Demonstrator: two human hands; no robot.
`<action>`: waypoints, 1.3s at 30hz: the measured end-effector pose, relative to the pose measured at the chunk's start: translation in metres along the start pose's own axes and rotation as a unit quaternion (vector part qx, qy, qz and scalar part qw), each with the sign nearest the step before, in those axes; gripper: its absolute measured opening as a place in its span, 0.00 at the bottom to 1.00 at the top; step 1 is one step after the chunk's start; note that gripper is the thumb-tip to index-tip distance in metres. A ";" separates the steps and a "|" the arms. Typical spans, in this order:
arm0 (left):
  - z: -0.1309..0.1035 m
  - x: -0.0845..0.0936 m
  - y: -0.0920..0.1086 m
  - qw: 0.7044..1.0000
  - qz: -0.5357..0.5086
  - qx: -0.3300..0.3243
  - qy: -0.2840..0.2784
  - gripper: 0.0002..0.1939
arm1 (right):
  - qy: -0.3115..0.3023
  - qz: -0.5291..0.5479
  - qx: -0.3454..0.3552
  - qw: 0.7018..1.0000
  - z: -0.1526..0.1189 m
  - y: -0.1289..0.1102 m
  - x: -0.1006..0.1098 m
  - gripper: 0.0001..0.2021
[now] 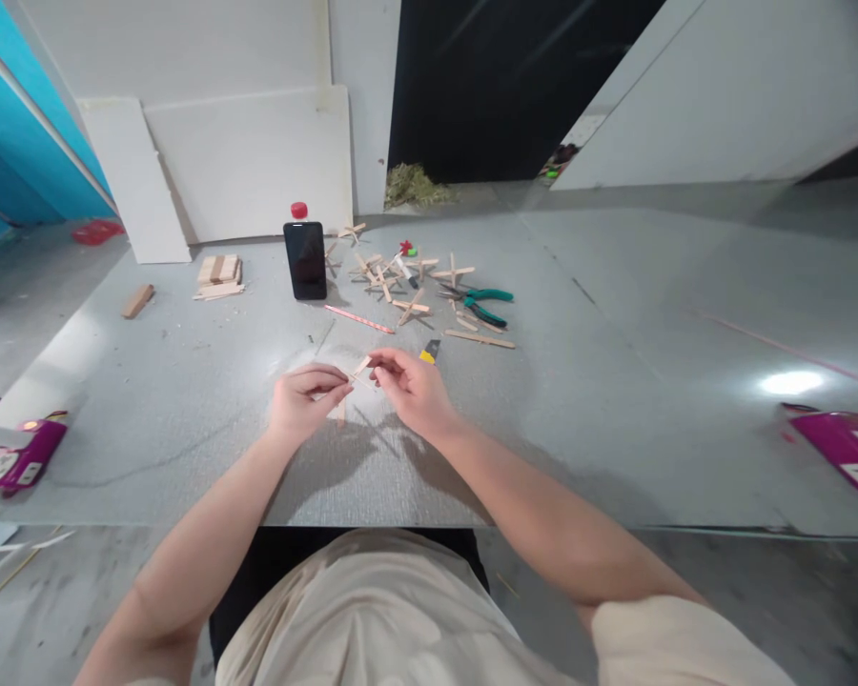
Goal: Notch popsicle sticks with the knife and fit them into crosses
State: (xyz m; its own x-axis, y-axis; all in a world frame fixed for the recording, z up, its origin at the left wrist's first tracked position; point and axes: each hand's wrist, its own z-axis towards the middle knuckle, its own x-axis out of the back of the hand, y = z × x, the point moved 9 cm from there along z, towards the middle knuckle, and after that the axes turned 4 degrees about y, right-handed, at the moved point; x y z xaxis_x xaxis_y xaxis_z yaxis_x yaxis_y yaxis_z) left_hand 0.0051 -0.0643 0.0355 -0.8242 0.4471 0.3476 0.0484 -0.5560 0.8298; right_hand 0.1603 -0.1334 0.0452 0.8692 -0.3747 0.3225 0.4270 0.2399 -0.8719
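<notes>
Purple packs: two, one at the near left [37, 457] and one at the near right of the desk [214, 457].
Left hand [300, 402]: pinched narrow, thumb and fingers holding small crossed sticks [358, 372] above the near middle of the desk.
Right hand [416, 389]: fingers curled with a narrow gap, fingertips at the far end of the crossed sticks; I cannot tell whether they grip.
Loose sticks: one below the hands [341, 413], one farther right [480, 338], near the pliers.
Cutter: one, yellow and black [430, 352], just beyond the right hand.
Striped rod: one, pink and white [359, 319], beyond the hands.
Pliers: one teal-handled pair [490, 295], right of centre.
Star-like stick pieces: at least six [453, 272], overlapping, so not exactly countable.
Block: one, wooden [137, 301], far left.
Stick stack: one [219, 271], right of the block.
Phone: one, upright [306, 262].
Bottle: one, red-capped [298, 211], behind the phone; its contents are hidden.
</notes>
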 end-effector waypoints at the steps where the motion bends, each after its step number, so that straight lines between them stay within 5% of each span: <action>1: 0.001 -0.002 -0.005 1.000 -0.018 0.020 -0.007 0.14 | 0.000 -0.005 0.004 1.000 0.000 -0.001 0.000 0.14; 5: 0.003 -0.004 -0.028 0.991 -0.095 0.094 -0.003 0.16 | -0.005 -0.033 0.027 0.999 0.000 -0.005 -0.003 0.16; 9: 0.006 0.010 -0.039 0.975 -0.163 0.131 0.071 0.16 | -0.021 -0.102 0.038 0.994 -0.001 -0.003 -0.011 0.18; 15: 0.008 0.044 -0.038 0.939 -0.243 0.134 0.203 0.29 | -0.158 -0.221 0.105 0.957 -0.020 -0.008 -0.058 0.11; 19: 0.010 0.056 -0.040 0.920 -0.279 0.136 0.238 0.36 | -0.189 -0.295 0.100 0.931 -0.023 -0.001 -0.067 0.11; 28: 0.013 0.042 -0.026 0.934 -0.273 0.141 0.182 0.13 | -0.165 -0.421 0.005 0.892 -0.004 0.048 -0.038 0.17; 39: 0.011 0.028 -0.032 0.930 -0.296 0.181 0.119 0.15 | -0.179 -0.375 0.039 0.909 -0.007 0.030 -0.050 0.16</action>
State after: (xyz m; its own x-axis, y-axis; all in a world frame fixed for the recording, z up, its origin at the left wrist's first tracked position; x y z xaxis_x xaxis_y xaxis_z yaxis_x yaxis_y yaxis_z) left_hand -0.0135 -0.0263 0.0236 -0.8664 0.4073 -0.2890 -0.3032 0.0308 0.9524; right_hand 0.1283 -0.1142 0.0001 0.3452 -0.1472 0.9269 0.9373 0.1051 -0.3323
